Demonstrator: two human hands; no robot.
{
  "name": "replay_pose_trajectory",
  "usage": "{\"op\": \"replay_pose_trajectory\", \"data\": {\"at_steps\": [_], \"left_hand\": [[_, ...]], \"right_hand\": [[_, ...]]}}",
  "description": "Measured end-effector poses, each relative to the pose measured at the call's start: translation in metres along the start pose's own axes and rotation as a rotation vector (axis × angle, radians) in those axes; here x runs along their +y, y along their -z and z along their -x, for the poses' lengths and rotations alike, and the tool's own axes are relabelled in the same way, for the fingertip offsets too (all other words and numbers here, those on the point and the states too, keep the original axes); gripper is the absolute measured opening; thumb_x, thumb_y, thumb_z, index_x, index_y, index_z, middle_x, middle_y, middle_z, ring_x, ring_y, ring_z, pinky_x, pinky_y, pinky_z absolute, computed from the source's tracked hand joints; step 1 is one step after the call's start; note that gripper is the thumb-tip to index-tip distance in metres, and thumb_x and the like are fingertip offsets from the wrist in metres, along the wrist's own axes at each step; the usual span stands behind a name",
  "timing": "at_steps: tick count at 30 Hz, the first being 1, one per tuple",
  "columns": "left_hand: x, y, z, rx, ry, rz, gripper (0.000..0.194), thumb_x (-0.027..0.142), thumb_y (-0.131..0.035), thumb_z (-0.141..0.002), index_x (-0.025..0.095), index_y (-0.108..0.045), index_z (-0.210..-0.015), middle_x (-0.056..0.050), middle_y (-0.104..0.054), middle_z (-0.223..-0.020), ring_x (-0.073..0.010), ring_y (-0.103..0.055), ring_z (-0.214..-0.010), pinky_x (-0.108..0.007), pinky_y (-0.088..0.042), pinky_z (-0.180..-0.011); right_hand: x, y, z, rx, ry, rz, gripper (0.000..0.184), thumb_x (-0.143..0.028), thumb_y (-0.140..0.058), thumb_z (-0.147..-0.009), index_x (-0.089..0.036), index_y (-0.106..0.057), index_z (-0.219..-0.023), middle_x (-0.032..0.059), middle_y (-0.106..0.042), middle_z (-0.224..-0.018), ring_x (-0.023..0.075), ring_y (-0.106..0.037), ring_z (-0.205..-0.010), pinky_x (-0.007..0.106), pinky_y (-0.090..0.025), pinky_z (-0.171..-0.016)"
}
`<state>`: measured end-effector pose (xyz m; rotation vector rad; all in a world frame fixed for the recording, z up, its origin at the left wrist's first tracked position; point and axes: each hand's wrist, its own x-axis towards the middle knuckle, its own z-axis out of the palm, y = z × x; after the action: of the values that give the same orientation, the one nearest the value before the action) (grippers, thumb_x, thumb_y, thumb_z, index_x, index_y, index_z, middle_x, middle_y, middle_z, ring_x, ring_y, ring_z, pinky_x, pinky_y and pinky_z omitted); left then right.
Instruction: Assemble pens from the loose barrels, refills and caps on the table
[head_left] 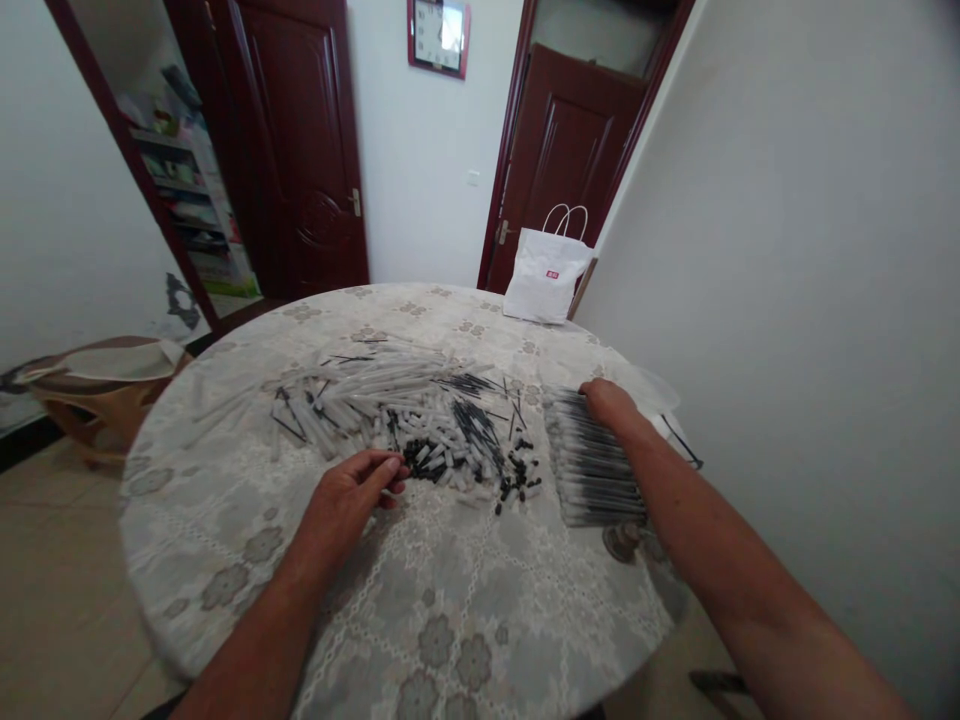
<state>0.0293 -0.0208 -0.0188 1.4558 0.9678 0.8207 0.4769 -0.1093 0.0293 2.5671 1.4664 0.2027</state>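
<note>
A round table (420,620) with a floral lace cloth holds a long heap of clear pen barrels (375,400), thin black refills (472,415) and small black caps (439,455). My left hand (352,495) rests at the near edge of the heap, fingers curled together over small parts; what they pinch is hidden. My right hand (611,405) lies on the far end of a neat stack of assembled pens (592,465) at the right, fingers bent down and mostly hidden.
A white paper bag (544,275) stands at the table's far edge against the right wall (787,300). A low wooden stool (97,385) sits on the floor at left. Dark red doors and a wall clock are behind.
</note>
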Motion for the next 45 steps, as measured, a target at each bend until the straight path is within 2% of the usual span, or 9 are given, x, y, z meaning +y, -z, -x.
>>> {"op": "replay_pose_trajectory", "data": {"at_steps": [6,9,12,17,26,33,39,42,45], "left_hand": [[0.002,-0.001,0.001,0.010,0.002,0.025,0.040,0.054,-0.071,-0.079,0.016,-0.074,-0.091,-0.012,-0.076,-0.091,-0.0227,-0.069,-0.076,-0.030,-0.055,-0.062],[-0.003,-0.001,0.000,0.010,-0.004,0.040,0.038,0.052,-0.070,-0.081,0.016,-0.074,-0.092,-0.012,-0.076,-0.093,-0.0224,-0.069,-0.077,-0.030,-0.055,-0.063],[-0.007,-0.001,-0.001,0.017,-0.005,0.054,0.036,0.051,-0.069,-0.082,0.016,-0.073,-0.092,-0.012,-0.076,-0.095,-0.0224,-0.069,-0.079,-0.030,-0.055,-0.063],[-0.006,0.005,0.000,0.060,0.006,0.032,0.036,0.051,-0.067,-0.083,0.016,-0.073,-0.091,-0.012,-0.076,-0.093,-0.0221,-0.069,-0.077,-0.031,-0.055,-0.061],[-0.006,0.029,-0.008,0.245,-0.036,-0.157,0.025,0.040,-0.062,-0.083,0.019,-0.073,-0.091,-0.008,-0.075,-0.082,-0.0223,-0.069,-0.070,-0.029,-0.049,-0.056],[-0.014,0.052,-0.014,0.393,-0.190,-0.316,0.018,0.032,-0.067,-0.081,0.022,-0.076,-0.093,-0.008,-0.076,-0.085,-0.0234,-0.069,-0.077,-0.033,-0.049,-0.075],[-0.015,0.075,-0.020,0.519,-0.168,-0.351,0.019,0.034,-0.064,-0.084,0.022,-0.076,-0.093,-0.008,-0.076,-0.088,-0.0234,-0.069,-0.075,-0.033,-0.049,-0.074],[-0.015,0.071,-0.022,0.488,-0.175,-0.391,0.021,0.035,-0.062,-0.086,0.021,-0.075,-0.095,-0.008,-0.076,-0.087,-0.0235,-0.069,-0.074,-0.034,-0.049,-0.074],[-0.013,0.060,-0.020,0.436,-0.209,-0.407,0.020,0.035,-0.062,-0.086,0.022,-0.076,-0.094,-0.008,-0.076,-0.085,-0.0242,-0.069,-0.077,-0.034,-0.048,-0.078]], "right_hand": [[-0.026,0.018,0.016,0.103,0.060,-0.044,0.039,-0.019,-0.043,-0.101,-0.016,-0.068,-0.131,0.0178,-0.069,-0.126,0.0246,-0.064,-0.116,0.030,-0.043,-0.098],[-0.063,0.029,0.039,0.099,0.242,-0.175,0.035,-0.025,-0.046,-0.101,-0.017,-0.070,-0.126,0.0135,-0.071,-0.124,0.0227,-0.065,-0.115,0.028,-0.043,-0.098],[-0.108,0.033,0.064,-0.011,0.408,-0.223,0.032,-0.030,-0.050,-0.100,-0.019,-0.072,-0.121,0.0122,-0.074,-0.119,0.0223,-0.066,-0.111,0.027,-0.044,-0.095],[-0.158,0.023,0.081,-0.069,0.366,-0.100,0.029,-0.033,-0.051,-0.098,-0.018,-0.070,-0.114,0.0144,-0.073,-0.114,0.0249,-0.068,-0.107,0.029,-0.045,-0.087],[-0.164,0.005,0.075,-0.102,0.347,-0.068,0.027,-0.024,-0.046,-0.098,-0.015,-0.069,-0.108,0.0171,-0.074,-0.111,0.0249,-0.069,-0.102,0.029,-0.043,-0.080],[-0.164,-0.005,0.076,-0.067,0.362,-0.109,0.021,-0.024,-0.048,-0.096,-0.016,-0.067,-0.101,0.0163,-0.074,-0.106,0.0251,-0.069,-0.096,0.030,-0.039,-0.074],[-0.171,0.009,0.072,0.073,0.402,-0.259,0.021,-0.027,-0.048,-0.096,-0.018,-0.065,-0.105,0.0103,-0.074,-0.092,0.0228,-0.069,-0.085,0.028,-0.038,-0.071],[-0.188,0.021,0.059,0.156,0.473,-0.338,0.024,-0.024,-0.050,-0.095,-0.018,-0.065,-0.113,0.0083,-0.074,-0.095,0.0209,-0.068,-0.088,0.026,-0.041,-0.076],[-0.211,0.032,0.039,0.190,0.525,-0.310,0.031,-0.021,-0.050,-0.095,-0.015,-0.066,-0.121,0.0116,-0.073,-0.112,0.0214,-0.067,-0.103,0.025,-0.042,-0.088]]}}
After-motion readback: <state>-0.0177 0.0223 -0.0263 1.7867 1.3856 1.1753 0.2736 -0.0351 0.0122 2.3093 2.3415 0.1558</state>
